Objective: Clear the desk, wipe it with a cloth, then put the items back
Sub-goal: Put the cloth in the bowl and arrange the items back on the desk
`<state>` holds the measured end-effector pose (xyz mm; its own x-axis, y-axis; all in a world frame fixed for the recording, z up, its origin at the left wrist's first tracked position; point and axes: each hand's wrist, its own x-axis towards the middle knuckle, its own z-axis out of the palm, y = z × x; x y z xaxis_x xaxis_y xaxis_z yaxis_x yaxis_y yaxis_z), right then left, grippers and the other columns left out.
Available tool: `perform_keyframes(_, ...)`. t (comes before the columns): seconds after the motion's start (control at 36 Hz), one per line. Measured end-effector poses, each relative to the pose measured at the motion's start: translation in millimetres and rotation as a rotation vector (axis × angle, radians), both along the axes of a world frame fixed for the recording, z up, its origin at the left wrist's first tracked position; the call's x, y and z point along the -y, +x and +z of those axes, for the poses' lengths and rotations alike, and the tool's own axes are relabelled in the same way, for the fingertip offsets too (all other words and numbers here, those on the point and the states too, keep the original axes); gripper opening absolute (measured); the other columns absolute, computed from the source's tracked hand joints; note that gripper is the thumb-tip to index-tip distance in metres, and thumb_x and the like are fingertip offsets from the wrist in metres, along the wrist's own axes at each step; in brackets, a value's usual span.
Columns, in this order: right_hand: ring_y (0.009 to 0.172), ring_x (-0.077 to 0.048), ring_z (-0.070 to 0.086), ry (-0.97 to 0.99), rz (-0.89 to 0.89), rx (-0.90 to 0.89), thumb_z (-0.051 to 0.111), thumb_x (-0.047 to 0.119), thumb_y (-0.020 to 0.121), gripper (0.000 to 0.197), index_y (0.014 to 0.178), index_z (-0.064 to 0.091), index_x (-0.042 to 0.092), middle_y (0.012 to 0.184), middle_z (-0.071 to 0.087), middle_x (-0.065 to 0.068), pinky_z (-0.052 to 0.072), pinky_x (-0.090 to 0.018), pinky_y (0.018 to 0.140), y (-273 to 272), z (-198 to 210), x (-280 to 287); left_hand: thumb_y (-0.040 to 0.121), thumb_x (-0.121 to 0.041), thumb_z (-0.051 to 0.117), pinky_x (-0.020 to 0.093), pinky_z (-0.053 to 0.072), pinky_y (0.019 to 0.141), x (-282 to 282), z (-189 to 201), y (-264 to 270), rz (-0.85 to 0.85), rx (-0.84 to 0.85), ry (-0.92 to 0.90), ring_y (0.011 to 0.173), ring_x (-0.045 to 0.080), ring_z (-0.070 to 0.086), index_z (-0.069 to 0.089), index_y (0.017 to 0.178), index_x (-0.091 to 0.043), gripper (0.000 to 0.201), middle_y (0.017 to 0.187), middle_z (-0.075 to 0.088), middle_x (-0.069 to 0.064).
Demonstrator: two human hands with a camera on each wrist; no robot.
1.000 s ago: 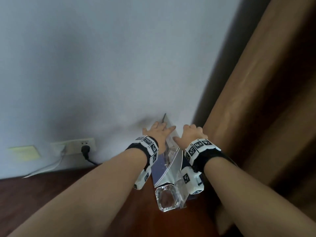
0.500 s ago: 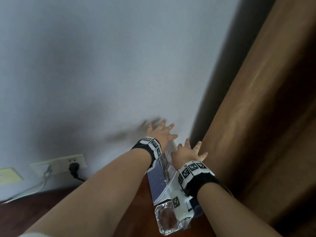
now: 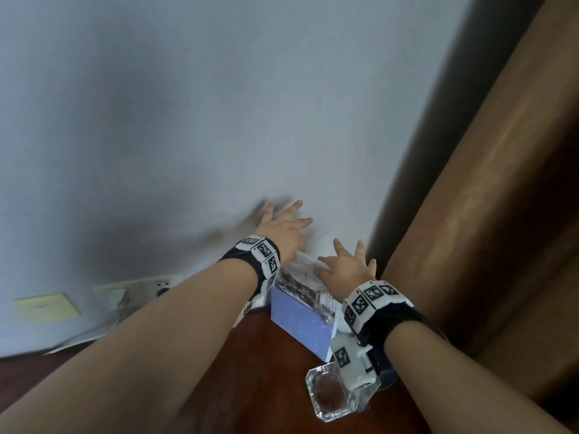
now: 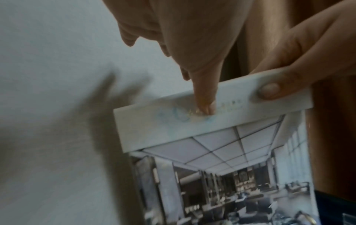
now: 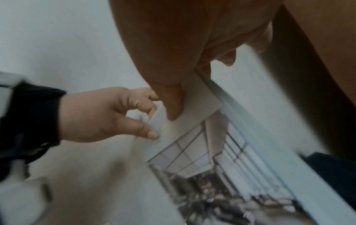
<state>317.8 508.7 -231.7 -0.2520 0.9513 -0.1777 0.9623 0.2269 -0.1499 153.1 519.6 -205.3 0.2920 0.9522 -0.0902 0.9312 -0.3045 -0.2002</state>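
A standing desk calendar [image 3: 300, 308] with a white top strip [image 4: 192, 121] and an office photo [image 5: 194, 152] stands on the dark wooden desk [image 3: 219, 386], close to the white wall. My left hand [image 3: 282, 233] holds its top edge, thumb [image 4: 204, 103] pressed on the front of the strip, the other fingers spread behind toward the wall. My right hand [image 3: 347, 267] pinches the same strip further right, thumb [image 4: 269, 89] in front and fingers behind. The calendar's foot is hidden by my right wrist.
A clear square glass piece [image 3: 329, 396] sits on the desk just in front of the calendar. A brown curtain [image 3: 485, 214] hangs close on the right. On the wall at left are a socket with a plug [image 3: 147, 288] and a yellow note [image 3: 44, 306].
Both hands have moved up and toward the wall with the calendar's top, and their fingers have spread out. The calendar's photo face now shows more.
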Motion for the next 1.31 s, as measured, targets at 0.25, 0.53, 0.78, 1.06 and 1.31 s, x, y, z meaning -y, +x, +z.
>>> perform_keyframes(0.25,0.139,-0.032,0.027,0.006,0.164,-0.093,0.054,0.050,0.089,0.035,0.121,0.060,0.036,0.149,0.037,0.002,0.028,-0.041,0.109,-33,15,-7,0.095,-0.043,0.058,0.071,-0.012,0.107,52,5,-51,0.201,0.125,-0.055,0.149,0.028,-0.021,0.068,0.111,-0.032,0.022,0.165,0.007,-0.010)
perform_keyframes(0.53,0.087,-0.018,0.053,-0.032,0.234,-0.225,0.061,0.031,0.089,0.021,0.102,0.065,0.015,0.087,0.056,0.000,0.033,-0.024,0.072,-82,-8,1,0.098,-0.038,0.055,0.065,0.001,0.115,80,-32,-88,0.395,0.353,-0.017,0.152,0.024,-0.008,0.063,0.124,-0.033,0.028,0.165,0.011,-0.007)
perform_keyframes(0.78,0.094,-0.022,0.056,0.008,-0.094,-0.569,0.073,0.040,0.079,0.054,0.116,0.048,0.010,0.111,0.056,-0.005,0.042,-0.030,0.076,-72,-40,4,0.087,-0.047,0.068,0.041,0.040,0.108,104,-61,-125,0.608,0.685,0.125,0.129,0.025,0.044,0.038,0.143,-0.023,0.068,0.145,0.041,0.004)
perform_keyframes(1.06,0.087,-0.032,0.064,-0.148,-0.123,-0.673,0.066,0.049,0.082,0.046,0.089,0.050,0.007,0.091,0.064,-0.014,0.055,-0.047,0.079,-69,-60,-5,0.095,-0.034,0.061,0.031,0.052,0.066,114,-89,-127,0.788,0.900,0.099,0.080,0.020,0.063,0.035,0.120,-0.012,0.042,0.097,0.063,0.005)
perform_keyframes(1.31,0.071,-0.010,0.053,-0.080,-0.059,-0.740,0.053,0.040,0.094,0.025,0.097,0.053,0.015,0.074,0.056,0.010,0.039,-0.022,0.058,-79,-66,7,0.098,-0.026,0.055,0.028,0.045,0.068,113,-98,-131,0.753,0.961,0.157,0.082,0.019,0.058,0.038,0.127,-0.010,0.038,0.097,0.059,0.002)
